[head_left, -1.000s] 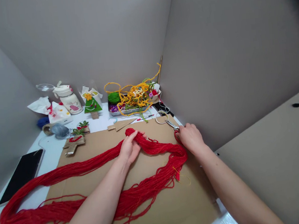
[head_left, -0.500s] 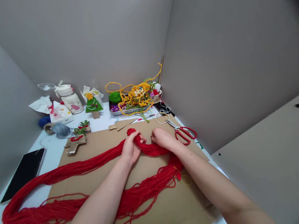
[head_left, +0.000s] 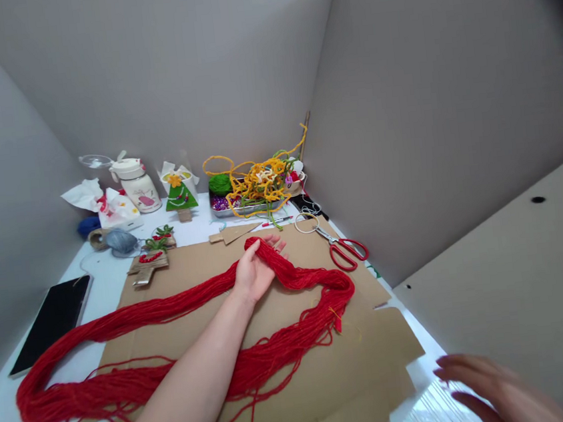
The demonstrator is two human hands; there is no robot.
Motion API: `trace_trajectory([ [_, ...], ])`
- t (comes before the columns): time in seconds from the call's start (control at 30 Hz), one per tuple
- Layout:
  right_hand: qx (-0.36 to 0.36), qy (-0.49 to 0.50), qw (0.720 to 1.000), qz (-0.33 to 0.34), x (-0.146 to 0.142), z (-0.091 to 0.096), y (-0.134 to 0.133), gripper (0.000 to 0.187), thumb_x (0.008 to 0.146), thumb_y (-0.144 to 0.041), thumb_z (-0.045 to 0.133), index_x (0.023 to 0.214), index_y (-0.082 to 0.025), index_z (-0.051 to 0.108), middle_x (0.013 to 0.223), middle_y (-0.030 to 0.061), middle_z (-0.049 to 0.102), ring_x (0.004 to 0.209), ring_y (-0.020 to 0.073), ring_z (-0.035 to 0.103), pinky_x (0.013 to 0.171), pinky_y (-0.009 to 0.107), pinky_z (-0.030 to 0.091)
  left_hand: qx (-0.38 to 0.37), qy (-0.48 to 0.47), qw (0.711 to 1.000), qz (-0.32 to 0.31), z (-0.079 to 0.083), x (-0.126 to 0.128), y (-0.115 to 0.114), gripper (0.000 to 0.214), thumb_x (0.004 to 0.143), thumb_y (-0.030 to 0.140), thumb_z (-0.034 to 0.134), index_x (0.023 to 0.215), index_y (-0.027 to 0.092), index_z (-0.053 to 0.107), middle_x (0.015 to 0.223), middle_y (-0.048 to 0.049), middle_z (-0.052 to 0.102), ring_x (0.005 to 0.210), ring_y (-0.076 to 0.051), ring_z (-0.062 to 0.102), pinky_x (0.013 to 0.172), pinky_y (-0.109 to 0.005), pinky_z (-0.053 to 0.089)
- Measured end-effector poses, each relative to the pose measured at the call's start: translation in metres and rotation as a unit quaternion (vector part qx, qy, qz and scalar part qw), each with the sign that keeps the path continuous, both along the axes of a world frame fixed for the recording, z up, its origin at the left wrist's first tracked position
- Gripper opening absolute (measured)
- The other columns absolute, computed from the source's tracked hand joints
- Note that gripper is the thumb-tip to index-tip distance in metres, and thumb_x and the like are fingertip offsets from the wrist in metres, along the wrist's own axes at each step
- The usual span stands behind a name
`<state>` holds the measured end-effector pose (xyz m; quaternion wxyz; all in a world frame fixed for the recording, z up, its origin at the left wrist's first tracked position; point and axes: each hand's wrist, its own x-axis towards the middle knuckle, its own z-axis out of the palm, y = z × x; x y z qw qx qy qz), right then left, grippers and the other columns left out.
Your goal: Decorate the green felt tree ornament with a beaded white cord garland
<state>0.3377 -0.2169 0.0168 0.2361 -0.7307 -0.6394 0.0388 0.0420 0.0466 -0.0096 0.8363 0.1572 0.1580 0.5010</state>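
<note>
A long loop of red yarn [head_left: 143, 380] lies across a brown cardboard sheet [head_left: 290, 385] and off its left side onto the white table. My left hand [head_left: 256, 271] rests on the far bend of the yarn with its fingers curled loosely over the strands. My right hand [head_left: 486, 387] is low at the bottom right, away from the yarn, blurred, with its fingers stretched out and nothing in it. Red-handled scissors [head_left: 342, 248] lie on the cardboard's right edge.
At the back stand a metal tray of orange and green yarn [head_left: 253, 184], a green felt tree [head_left: 180, 198], a white jug [head_left: 135, 186] and tissues [head_left: 102, 203]. A black tablet [head_left: 52, 322] lies at the left. Grey walls close in on all sides.
My right hand let go of the yarn near my left hand and drew back to the bottom right. My left hand stayed on the yarn bend and loosened its grip.
</note>
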Motion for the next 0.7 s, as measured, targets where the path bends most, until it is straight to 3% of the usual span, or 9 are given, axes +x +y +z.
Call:
trace_trajectory([
  [0.07,-0.033,-0.028,0.999,0.03,0.001,-0.007,-0.011,0.021,0.075,-0.048,0.056,0.09,-0.039,0.069,0.108,0.004,0.065,0.09,0.0283,0.064,0.074,0.044,0.052,0.006,-0.005,1.0,-0.013,0.002,0.001,-0.002,0.021,0.082,0.027,0.054,0.099,0.017,0.063,0.114,-0.009,0.061,0.113,-0.028,0.053,0.092,-0.046,0.045],
  [0.13,-0.034,-0.041,0.998,0.039,-0.018,0.005,0.004,0.038,0.077,-0.05,0.055,0.112,-0.038,0.061,0.121,0.003,0.059,0.102,0.0289,0.06,0.084,0.046,0.049,0.013,-0.007,1.0,-0.02,0.005,0.001,-0.004,0.024,0.082,0.029,0.055,0.104,0.02,0.061,0.114,-0.0083,0.06,0.112,-0.027,0.053,0.092,-0.046,0.044],
  [0.2,-0.036,-0.003,0.997,0.071,-0.052,0.026,0.042,0.037,0.083,-0.047,0.051,0.117,-0.035,0.057,0.12,0.0033,0.059,0.106,0.0255,0.058,0.089,0.042,0.047,0.02,-0.005,1.0,-0.018,0.008,0.001,-0.006,0.029,0.082,0.031,0.056,0.11,0.023,0.059,0.113,-0.0079,0.06,0.11,-0.026,0.055,0.091,-0.044,0.044],
  [0.3,-0.011,0.1,0.987,0.123,-0.11,0.046,0.121,0.026,0.089,-0.041,0.046,0.107,-0.028,0.061,0.107,0.0042,0.063,0.097,0.0195,0.059,0.084,0.033,0.047,0.038,0.003,0.999,-0.012,0.012,0.001,-0.009,0.034,0.084,0.034,0.055,0.117,0.028,0.056,0.11,-0.0066,0.061,0.104,-0.021,0.057,0.09,-0.038,0.045],
  [0.43,0.059,0.189,0.973,0.122,-0.162,0.035,0.211,0.027,0.079,-0.037,0.061,0.098,-0.018,0.064,0.09,0.0058,0.063,0.08,0.017,0.059,0.073,0.028,0.046,0.065,0.009,0.998,-0.008,0.016,0.002,-0.012,0.035,0.085,0.035,0.054,0.119,0.032,0.053,0.105,-0.0037,0.062,0.095,-0.018,0.06,0.089,-0.036,0.045],
  [0.53,0.067,0.223,0.961,0.147,-0.172,0.022,0.242,0.015,0.078,-0.03,0.06,0.082,-0.017,0.066,0.082,0.0035,0.064,0.075,0.0143,0.058,0.073,0.026,0.045,0.072,0.007,0.997,-0.012,0.014,0.003,-0.011,0.034,0.085,0.036,0.053,0.12,0.033,0.052,0.107,-0.0031,0.062,0.093,-0.018,0.061,0.087,-0.037,0.045],
  [0.7,0.132,0.241,0.957,0.087,-0.155,0.024,0.25,0.022,0.083,-0.034,0.054,0.081,-0.015,0.065,0.083,0.0048,0.064,0.078,0.0153,0.056,0.076,0.027,0.043,0.029,0.032,0.999,0.005,0.004,0.0,-0.001,0.034,0.084,0.038,0.053,0.118,0.035,0.053,0.104,-0.0024,0.064,0.086,-0.018,0.062,0.081,-0.036,0.046],
])
